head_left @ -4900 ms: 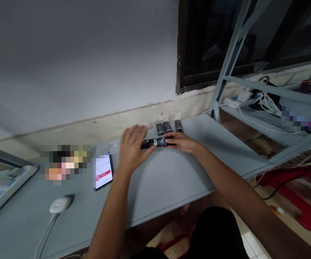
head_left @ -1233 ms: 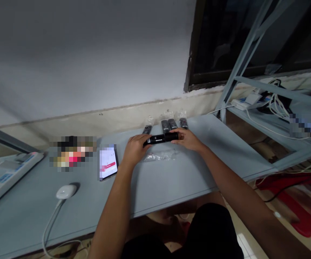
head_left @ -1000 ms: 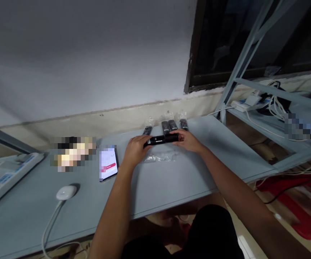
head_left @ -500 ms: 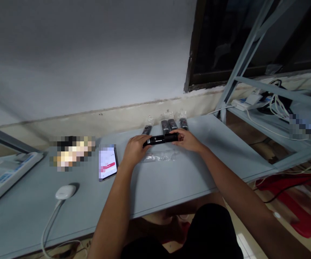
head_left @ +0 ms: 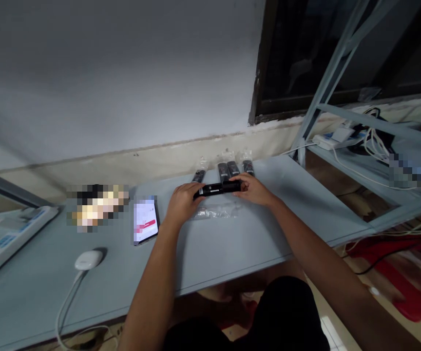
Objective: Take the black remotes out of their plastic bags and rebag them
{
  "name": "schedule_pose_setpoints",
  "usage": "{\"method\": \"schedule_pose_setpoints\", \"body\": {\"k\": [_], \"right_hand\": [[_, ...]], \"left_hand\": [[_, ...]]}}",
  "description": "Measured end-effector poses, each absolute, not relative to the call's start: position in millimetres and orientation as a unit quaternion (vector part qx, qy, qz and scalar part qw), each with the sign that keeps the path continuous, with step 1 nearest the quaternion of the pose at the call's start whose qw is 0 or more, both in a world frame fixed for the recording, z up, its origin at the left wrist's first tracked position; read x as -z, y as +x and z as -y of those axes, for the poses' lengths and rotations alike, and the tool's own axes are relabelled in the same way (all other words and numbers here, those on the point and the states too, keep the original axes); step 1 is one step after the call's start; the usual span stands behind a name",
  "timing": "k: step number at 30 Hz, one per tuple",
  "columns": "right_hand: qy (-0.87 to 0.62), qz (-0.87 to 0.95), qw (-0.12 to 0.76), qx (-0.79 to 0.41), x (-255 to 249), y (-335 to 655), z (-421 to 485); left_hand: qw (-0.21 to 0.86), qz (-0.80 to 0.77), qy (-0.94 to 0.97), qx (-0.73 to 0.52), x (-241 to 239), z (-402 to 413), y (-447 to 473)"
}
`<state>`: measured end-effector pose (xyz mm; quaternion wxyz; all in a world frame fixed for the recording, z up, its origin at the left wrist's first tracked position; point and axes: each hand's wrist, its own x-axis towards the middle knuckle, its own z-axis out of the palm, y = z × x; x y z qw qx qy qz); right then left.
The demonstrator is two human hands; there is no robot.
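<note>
A black remote control [head_left: 215, 189] is held level above the table, its back with small white labels facing me. My left hand [head_left: 184, 201] grips its left end, thumb below and fingers on top. Around the right end are the fingers of my right hand [head_left: 250, 189], where a smooth dark section, perhaps the battery cover, sits against the body. Crumpled clear plastic [head_left: 216, 213] lies flat just beneath. Behind the hands, more dark remotes in clear bags, among them one remote [head_left: 223, 169] in the middle, rest near the wall.
The grey table [head_left: 232, 258] bears a lit phone [head_left: 146, 220] left of my arm. A white charger [head_left: 88, 260] with a cable lies farther left, near a power strip [head_left: 16, 246]. On the right, a metal shelf frame [head_left: 336, 73] holds another power strip and tangled cables [head_left: 374, 144].
</note>
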<state>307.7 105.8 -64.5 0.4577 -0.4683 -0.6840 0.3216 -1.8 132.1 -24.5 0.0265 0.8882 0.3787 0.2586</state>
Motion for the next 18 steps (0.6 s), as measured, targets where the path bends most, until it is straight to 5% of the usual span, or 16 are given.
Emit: {"method": "schedule_pose_setpoints", "body": {"k": [18], "right_hand": [[-0.464,0.683,0.462,-0.325,61.9,306.8,-103.8]], "left_hand": [[0.029,-0.384,0.886,-0.256,26.1,-132.3,-1.9]]}}
